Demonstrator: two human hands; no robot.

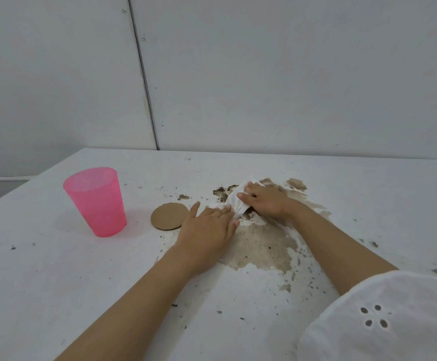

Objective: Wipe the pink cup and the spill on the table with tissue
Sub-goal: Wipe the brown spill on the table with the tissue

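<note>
A translucent pink cup (pixel 96 200) stands upright on the white table (pixel 56 277), left of both hands. A brown, gritty spill (pixel 260 247) spreads over the table's middle and runs back past my right hand. A crumpled white tissue (pixel 235 200) lies on the spill's far part. My right hand (pixel 265 201) grips the tissue from the right, fingers curled around it. My left hand (pixel 207 227) lies flat, its fingertips pressing the tissue's left edge onto the table.
A round cardboard coaster (pixel 170 216) lies between the cup and my left hand. Dark specks and small brown splashes dot the table around the spill. A grey panelled wall (pixel 238 74) rises behind the table's far edge.
</note>
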